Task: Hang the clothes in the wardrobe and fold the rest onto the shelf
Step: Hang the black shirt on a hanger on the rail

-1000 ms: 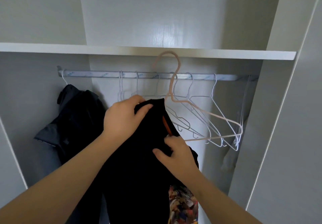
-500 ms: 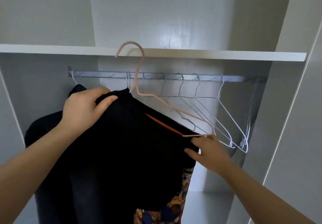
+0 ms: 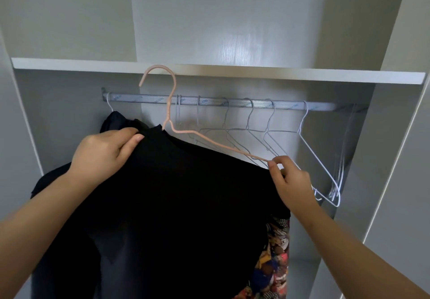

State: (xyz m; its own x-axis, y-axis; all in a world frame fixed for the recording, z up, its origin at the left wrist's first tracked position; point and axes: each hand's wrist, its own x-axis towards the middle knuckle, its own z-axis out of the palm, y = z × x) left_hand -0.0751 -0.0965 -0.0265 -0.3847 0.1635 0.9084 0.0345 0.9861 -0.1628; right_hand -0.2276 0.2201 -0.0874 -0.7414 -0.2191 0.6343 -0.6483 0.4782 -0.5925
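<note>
A black garment [image 3: 181, 201] hangs over a pink wire hanger [image 3: 171, 103], held up in front of the wardrobe's metal rail [image 3: 288, 106]. My left hand [image 3: 104, 154] grips the garment's collar at its left shoulder. My right hand [image 3: 290, 182] pinches the hanger's right arm and the cloth edge there. The hanger's hook rises above the rail, in front of the shelf [image 3: 256, 74], and is not on the rail. A patterned multicoloured cloth [image 3: 274, 263] shows below the black garment at the lower right.
Several empty white wire hangers [image 3: 309, 157] hang along the rail's middle and right. A dark garment [image 3: 114, 122] hangs at the rail's left end. Wardrobe side walls close in left and right; the upper compartment above the shelf holds nothing visible.
The garment has been spread wider over the hanger and my right hand has slid up along the hanger's right arm. The orange inner strip no longer shows.
</note>
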